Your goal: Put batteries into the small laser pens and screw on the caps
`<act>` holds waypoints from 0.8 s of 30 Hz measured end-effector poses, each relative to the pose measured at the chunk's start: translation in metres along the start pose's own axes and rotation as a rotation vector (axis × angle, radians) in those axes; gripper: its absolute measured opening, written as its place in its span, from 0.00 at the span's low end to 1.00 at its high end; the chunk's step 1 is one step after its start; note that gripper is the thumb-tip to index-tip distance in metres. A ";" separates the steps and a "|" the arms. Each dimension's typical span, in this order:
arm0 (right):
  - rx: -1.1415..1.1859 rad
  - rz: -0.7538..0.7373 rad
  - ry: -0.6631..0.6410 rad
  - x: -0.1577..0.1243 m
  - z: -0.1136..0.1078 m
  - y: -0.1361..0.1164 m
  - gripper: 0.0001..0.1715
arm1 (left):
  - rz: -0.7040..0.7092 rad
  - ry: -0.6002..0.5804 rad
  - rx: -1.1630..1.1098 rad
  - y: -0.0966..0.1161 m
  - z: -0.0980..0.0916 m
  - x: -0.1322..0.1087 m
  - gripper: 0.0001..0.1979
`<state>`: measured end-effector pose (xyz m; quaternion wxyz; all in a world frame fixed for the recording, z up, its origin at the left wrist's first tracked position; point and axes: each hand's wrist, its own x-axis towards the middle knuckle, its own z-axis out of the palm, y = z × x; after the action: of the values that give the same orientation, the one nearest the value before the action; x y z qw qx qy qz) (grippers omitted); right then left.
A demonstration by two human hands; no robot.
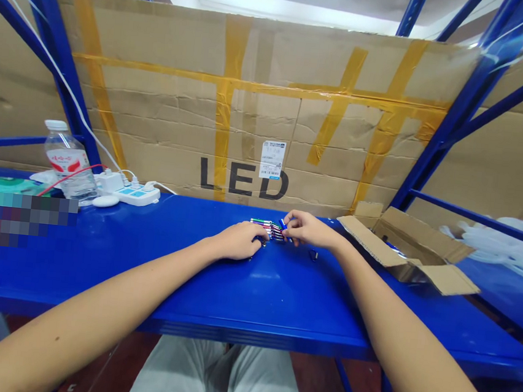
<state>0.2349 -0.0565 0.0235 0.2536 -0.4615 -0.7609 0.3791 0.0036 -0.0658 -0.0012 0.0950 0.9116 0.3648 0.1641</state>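
Observation:
A row of slim, shiny, pen-like sticks [277, 231] with green, red and silver parts lies on the blue table in front of me. My left hand [241, 241] rests over their left ends, its fingers bent down onto them; its grip underneath is hidden. At the right ends, my right hand [303, 228] has thumb and fingertips pinched on a small blue piece [283, 224], whose kind is too small to make out. A small dark piece [314, 255] lies on the table just below my right hand.
An open cardboard box [423, 248] stands at the right. At the left are a plastic bottle [68, 165], a white power strip [139, 193] with plugs and cables, and a green item [3, 185]. A tall taped cardboard sheet [172, 113] closes off the back between blue posts.

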 end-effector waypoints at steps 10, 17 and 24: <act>0.005 -0.001 -0.014 0.000 0.000 0.001 0.16 | 0.014 -0.042 -0.041 0.000 -0.004 0.000 0.16; 0.016 -0.009 -0.112 -0.002 0.004 -0.002 0.16 | 0.080 -0.020 0.008 -0.007 -0.004 -0.002 0.14; 0.095 0.013 -0.176 -0.007 0.006 -0.010 0.19 | 0.043 -0.115 -0.006 -0.007 -0.004 0.001 0.10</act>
<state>0.2285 -0.0682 0.0283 0.2047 -0.4187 -0.7585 0.4554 -0.0017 -0.0594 0.0011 0.1151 0.9269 0.3384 0.1147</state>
